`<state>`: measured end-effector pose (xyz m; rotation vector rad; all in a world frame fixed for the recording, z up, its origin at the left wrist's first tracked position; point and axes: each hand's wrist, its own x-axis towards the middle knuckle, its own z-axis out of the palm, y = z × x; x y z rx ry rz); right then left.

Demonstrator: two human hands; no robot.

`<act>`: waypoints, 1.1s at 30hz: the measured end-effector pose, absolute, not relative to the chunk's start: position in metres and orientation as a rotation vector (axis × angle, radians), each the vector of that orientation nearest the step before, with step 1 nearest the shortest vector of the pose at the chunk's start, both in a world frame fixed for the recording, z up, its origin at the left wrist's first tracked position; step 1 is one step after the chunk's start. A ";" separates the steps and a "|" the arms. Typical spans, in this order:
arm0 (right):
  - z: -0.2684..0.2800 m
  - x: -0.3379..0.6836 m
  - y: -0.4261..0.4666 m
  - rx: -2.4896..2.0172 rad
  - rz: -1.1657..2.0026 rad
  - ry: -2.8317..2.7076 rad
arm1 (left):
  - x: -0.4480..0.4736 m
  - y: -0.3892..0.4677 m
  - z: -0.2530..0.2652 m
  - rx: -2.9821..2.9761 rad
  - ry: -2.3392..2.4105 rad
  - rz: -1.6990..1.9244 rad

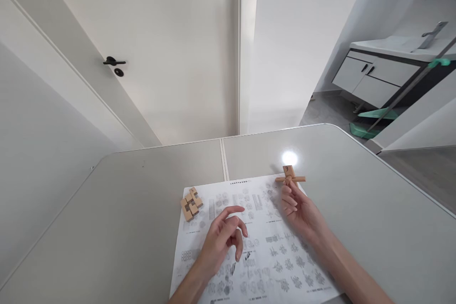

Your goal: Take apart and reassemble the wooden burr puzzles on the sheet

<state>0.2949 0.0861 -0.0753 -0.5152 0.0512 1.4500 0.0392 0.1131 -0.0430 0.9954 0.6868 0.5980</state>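
The right hand [299,209] sits right of centre in the lower half of the frame, its fingertips pinched on a small wooden cross-shaped puzzle assembly [290,176], which stands above the hand at the upper right corner of the printed instruction sheet [270,256]. One bar of the cross runs left to right across the frame, and a short block rises from its middle toward the top of the frame; the fingers close on it from below, near the crossing. The left hand [223,242] rests lower and left of centre on the sheet, holding nothing, fingers loosely curled with the forefinger stretched toward the upper right. A cluster of wooden puzzle blocks [191,203] lies at the sheet's upper left corner, up and to the left of the left hand, clearly nearer to it than to the right hand, and well apart from the cross. All rests on a grey table [124,228].
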 end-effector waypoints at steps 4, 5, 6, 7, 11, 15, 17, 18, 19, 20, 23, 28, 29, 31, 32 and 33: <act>-0.073 0.291 0.085 -0.547 1.460 0.026 | 0.033 0.116 -0.045 1.309 0.757 0.659; -0.071 0.288 0.084 -0.579 1.467 0.007 | 0.029 0.119 -0.045 1.450 0.809 0.693; -0.070 0.285 0.083 -0.615 1.477 -0.016 | 0.024 0.124 -0.046 1.625 0.878 0.744; -0.068 0.282 0.083 -0.656 1.492 -0.041 | 0.018 0.129 -0.047 1.835 0.951 0.810; -0.061 0.271 0.081 -0.768 1.564 -0.169 | -0.009 0.157 -0.048 2.491 1.185 1.070; -0.059 0.269 0.079 -0.825 1.589 -0.275 | -0.032 0.178 -0.051 2.592 1.487 0.949; -0.060 0.270 0.079 -0.831 1.597 -0.278 | -0.040 0.183 -0.054 2.571 1.547 0.846; -0.060 0.270 0.079 -0.830 1.601 -0.273 | -0.043 0.184 -0.056 2.557 1.563 0.806; -0.061 0.271 0.079 -0.829 1.604 -0.268 | -0.045 0.185 -0.058 2.543 1.574 0.775; -0.061 0.271 0.079 -0.829 1.606 -0.261 | -0.047 0.186 -0.059 2.529 1.582 0.751; -0.060 0.271 0.079 -0.838 1.611 -0.244 | -0.050 0.188 -0.063 2.504 1.581 0.716; -0.055 0.270 0.079 -0.871 1.607 -0.239 | -0.051 0.188 -0.062 2.488 1.560 0.749; -0.053 0.269 0.079 -0.878 1.607 -0.245 | -0.051 0.188 -0.062 2.484 1.561 0.755; -0.051 0.268 0.079 -0.899 1.601 -0.266 | -0.049 0.187 -0.060 2.479 1.555 0.774; -0.049 0.268 0.079 -0.914 1.599 -0.284 | -0.048 0.186 -0.059 2.477 1.544 0.786; -0.048 0.267 0.079 -0.933 1.597 -0.305 | -0.045 0.184 -0.058 2.476 1.522 0.801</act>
